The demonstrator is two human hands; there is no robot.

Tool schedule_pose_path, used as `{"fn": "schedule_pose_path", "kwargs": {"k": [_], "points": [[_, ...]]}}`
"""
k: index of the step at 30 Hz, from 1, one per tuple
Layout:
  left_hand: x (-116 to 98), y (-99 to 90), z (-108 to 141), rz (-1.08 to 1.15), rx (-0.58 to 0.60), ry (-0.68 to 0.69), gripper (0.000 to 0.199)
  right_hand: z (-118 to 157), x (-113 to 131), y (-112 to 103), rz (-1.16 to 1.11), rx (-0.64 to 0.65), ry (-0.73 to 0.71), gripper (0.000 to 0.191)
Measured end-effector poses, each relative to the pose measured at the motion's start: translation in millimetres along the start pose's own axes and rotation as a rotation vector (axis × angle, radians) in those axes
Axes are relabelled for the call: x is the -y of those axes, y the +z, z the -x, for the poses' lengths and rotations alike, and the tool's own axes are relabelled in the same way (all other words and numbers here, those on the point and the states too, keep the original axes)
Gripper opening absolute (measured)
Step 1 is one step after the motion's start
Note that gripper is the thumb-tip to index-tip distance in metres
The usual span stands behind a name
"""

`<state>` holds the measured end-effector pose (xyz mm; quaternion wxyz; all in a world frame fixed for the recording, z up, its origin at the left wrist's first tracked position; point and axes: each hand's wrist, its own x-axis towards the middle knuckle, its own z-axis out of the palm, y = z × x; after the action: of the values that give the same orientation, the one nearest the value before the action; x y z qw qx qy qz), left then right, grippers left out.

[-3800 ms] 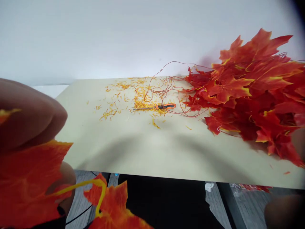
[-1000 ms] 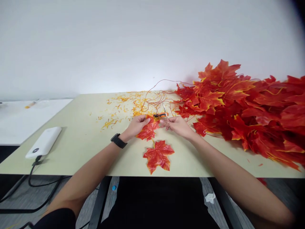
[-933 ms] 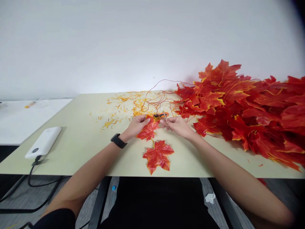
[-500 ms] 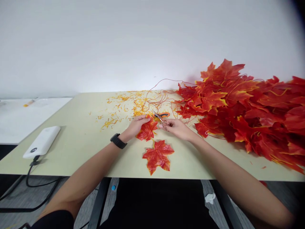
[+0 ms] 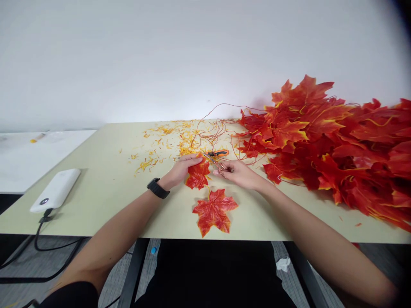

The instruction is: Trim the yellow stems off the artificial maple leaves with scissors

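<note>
Desk (image 5: 105, 188), pale and broad, spans the view against a white wall. Heap of red leaves (image 5: 321, 137) fills its right side, yellow-edged, red cords (image 5: 221, 104) looping out leftward from it. Both forearms reach in from the near edge, converging mid-desk. Left hand (image 5: 180, 171), black watch (image 5: 158, 188) at the wrist, extends forward and inward, thumb laid over the upper leaf (image 5: 197, 174), which it pinches. Right hand (image 5: 239, 173) comes in from the opposite side, wrist fairly straight, digits curled round the handles of the scissors. White power bank (image 5: 56, 190) lies far left, black cable (image 5: 36, 239) plugged into its near end. Lower leaf (image 5: 214, 210) lies near the front edge, below the upper one. Orange-and-black tool handle (image 5: 221, 153) rests just beyond the right hand. Scissors (image 5: 218, 164) slant up-left, tips at the upper leaf's top; blade gap too small to judge. Yellow-orange scraps (image 5: 186, 147) litter the far middle.
</note>
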<state>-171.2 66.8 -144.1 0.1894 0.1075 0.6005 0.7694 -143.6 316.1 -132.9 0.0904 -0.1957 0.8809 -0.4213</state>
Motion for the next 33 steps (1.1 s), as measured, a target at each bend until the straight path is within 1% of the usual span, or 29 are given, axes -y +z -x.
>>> {"fn": "schedule_pose_path", "kwargs": {"k": [4, 9, 16, 20, 26, 33], "points": [[0.2, -1.1, -0.2, -0.004, 0.013, 0.017, 0.036, 0.6, 0.6, 0.1, 0.016, 0.016, 0.01, 0.062], [0.3, -0.8, -0.5, -0.023, 0.017, 0.013, 0.031, 0.1, -3.2, 0.3, 0.001, 0.022, -0.013, 0.058], [-0.1, -0.5, -0.6, -0.052, 0.03, 0.021, 0.026, -0.3, -5.9, -0.1, -0.016, 0.076, -0.012, 0.055], [1.9, -1.5, -1.0, -0.066, 0.019, 0.017, 0.027, -0.1, -5.3, -0.1, -0.033, 0.079, -0.012, 0.054], [3.8, -2.6, -1.2, -0.075, 0.021, 0.02, 0.031, -0.5, -4.8, 0.1, -0.049, 0.074, -0.008, 0.058], [2.6, -2.0, 0.2, -0.096, 0.024, 0.009, 0.031, -0.4, -5.4, 0.2, -0.084, 0.102, 0.0, 0.061]]}}
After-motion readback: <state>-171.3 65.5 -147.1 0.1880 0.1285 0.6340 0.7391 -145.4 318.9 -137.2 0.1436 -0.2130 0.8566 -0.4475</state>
